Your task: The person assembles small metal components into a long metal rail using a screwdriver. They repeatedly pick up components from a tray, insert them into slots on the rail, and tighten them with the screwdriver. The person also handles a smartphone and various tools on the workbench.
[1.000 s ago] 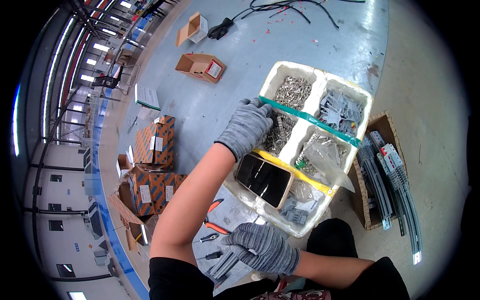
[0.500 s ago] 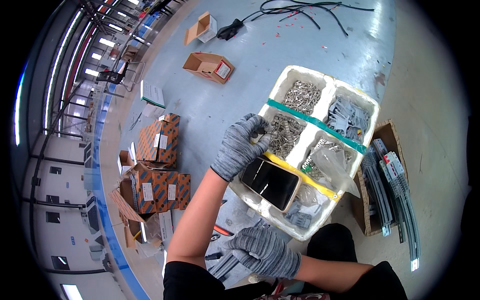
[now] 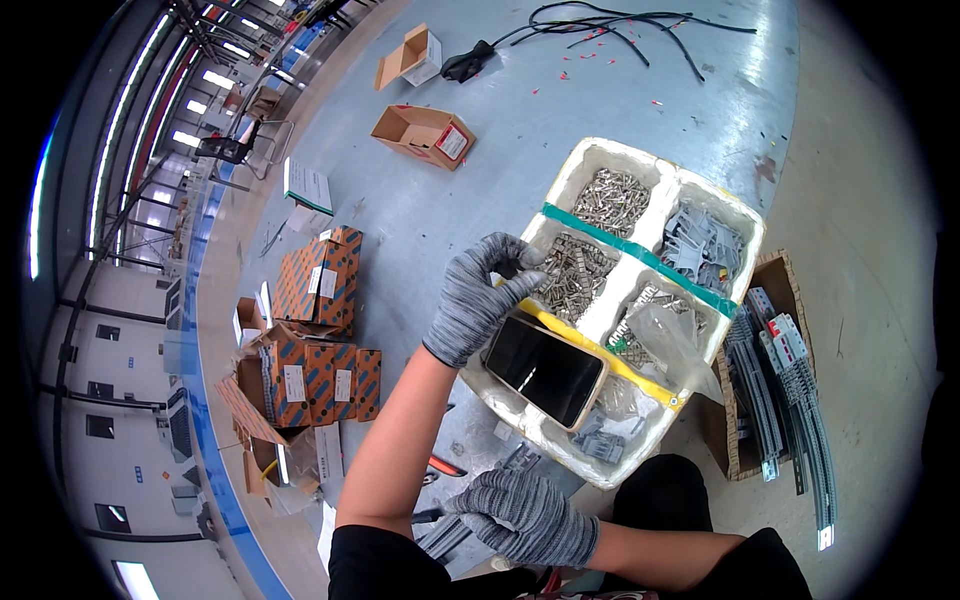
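Note:
My left hand point(image 3: 478, 300), in a grey knitted glove, hovers at the left edge of a compartment of small metal fittings point(image 3: 572, 278). Its fingers are bent, with thumb and forefinger apart and no part visible between them. The compartment belongs to a white foam box point(image 3: 655, 170) crossed by green and yellow tape. A phone point(image 3: 545, 370) with a dark screen lies across the box's near left part, just below that hand. Closer to my body, my right hand point(image 3: 525, 520), gloved alike, is closed. Whatever its curled fingers hold is hidden.
Grey plastic pieces point(image 3: 700, 240) and a clear bag point(image 3: 675, 345) fill other compartments. At right, a carton point(image 3: 790, 275) holds grey rails. Orange patterned boxes point(image 3: 318, 285) stack at left. Beyond lie an open brown box point(image 3: 405, 130) and black cables point(image 3: 640, 18).
The gap between my left thumb and forefinger has widened slightly. My right hand has shifted a little down and left, still closed. The whole view has moved slightly.

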Available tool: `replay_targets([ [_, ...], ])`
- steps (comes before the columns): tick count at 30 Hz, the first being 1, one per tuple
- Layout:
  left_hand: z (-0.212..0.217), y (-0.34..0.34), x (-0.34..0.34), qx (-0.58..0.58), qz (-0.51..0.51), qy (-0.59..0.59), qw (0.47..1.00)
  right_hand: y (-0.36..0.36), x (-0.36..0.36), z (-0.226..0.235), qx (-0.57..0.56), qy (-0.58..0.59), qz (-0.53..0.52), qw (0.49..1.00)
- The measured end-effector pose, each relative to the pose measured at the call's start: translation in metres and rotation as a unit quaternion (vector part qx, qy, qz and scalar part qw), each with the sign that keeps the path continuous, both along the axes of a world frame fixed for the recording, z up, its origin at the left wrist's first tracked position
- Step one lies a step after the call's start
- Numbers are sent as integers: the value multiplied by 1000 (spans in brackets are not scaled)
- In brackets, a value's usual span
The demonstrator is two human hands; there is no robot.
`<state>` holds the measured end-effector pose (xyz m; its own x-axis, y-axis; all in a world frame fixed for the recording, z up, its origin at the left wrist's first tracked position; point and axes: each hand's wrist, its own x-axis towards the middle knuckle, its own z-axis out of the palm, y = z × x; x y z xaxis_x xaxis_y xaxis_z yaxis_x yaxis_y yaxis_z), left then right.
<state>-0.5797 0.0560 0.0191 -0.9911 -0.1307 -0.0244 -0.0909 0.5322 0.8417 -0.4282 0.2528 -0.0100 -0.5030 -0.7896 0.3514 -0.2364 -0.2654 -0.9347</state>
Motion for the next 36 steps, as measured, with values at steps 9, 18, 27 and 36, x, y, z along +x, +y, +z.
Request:
replay_targets([
  [9, 5, 0, -7, -60, -32, -18, 998, 1, -6, 6, 4, -21, 31, 999],
  [18, 16, 15, -41, -217, -322, -279, 878, 4, -4, 30, 33, 11, 4, 999],
  [27, 43, -6, -53, -156, -250, -187, 937, 6, -23, 32, -69, -84, 12, 994],
  [36, 24, 12, -52, -296, -312, -234, 872, 7, -26, 31, -96, -145, 67, 982],
])
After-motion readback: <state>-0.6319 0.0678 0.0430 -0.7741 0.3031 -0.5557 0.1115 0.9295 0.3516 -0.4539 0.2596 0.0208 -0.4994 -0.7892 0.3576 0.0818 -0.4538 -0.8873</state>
